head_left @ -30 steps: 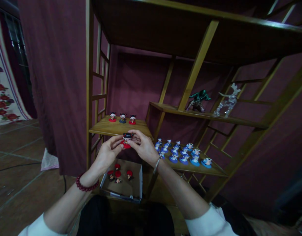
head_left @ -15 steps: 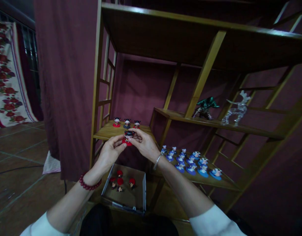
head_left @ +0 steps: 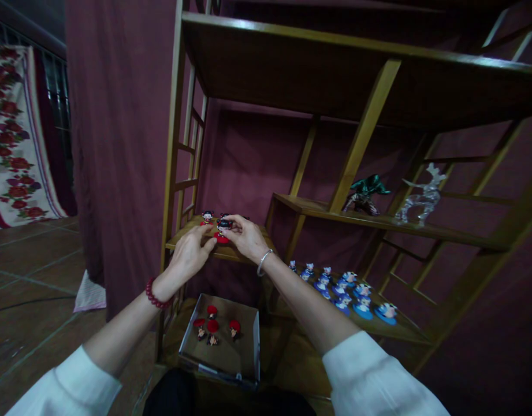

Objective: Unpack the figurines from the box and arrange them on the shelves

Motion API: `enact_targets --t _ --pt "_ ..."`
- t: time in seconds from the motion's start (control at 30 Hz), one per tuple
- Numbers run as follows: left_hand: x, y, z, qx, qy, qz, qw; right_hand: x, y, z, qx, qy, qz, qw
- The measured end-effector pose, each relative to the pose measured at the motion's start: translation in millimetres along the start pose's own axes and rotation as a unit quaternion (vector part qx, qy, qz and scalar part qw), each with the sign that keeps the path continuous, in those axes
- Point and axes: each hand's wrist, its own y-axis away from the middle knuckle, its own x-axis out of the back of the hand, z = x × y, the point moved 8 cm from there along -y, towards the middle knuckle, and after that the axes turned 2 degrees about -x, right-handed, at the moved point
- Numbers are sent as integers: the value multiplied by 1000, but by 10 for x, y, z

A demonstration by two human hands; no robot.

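A small black-haired figurine [head_left: 223, 229] on a red round base is held at the front edge of the upper left shelf [head_left: 192, 232]. My right hand [head_left: 247, 236] pinches it by the head and side. Beside its base, my left hand [head_left: 191, 249] has thumb and fingers apart; whether the tips touch the base I cannot tell. Behind, a similar figurine [head_left: 207, 217] stands upright on the shelf, and others are mostly hidden by my right hand. Below my hands, an open cardboard box [head_left: 244, 361] contains several red-based figurines [head_left: 234, 329] lying down.
On the lower right shelf [head_left: 404, 334] stand several blue-based figurines [head_left: 363, 308]. A dark green statuette [head_left: 366, 193] and a clear deer figure [head_left: 421, 196] occupy the middle shelf. A wooden post [head_left: 365, 136] rises beside them. A dark red curtain [head_left: 122, 144] hangs at left.
Both hands have moved forward with the figurine, from in front of the shelf to its front edge. My left fingers have loosened from around it. The view has shifted slightly.
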Motion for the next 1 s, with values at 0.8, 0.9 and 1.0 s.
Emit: enact_targets --t 0.8,0.9,1.0 --pt "-159 68 34 -120 -114 -125 978 -28 -306 398 -78 60 -2 995" --pt "-157 69 27 -133 -132 -121 975 -83 -350 382 -77 54 -11 996" --pt "-133 84 33 -144 -149 -104 973 -155 -409 379 -67 66 -17 995"
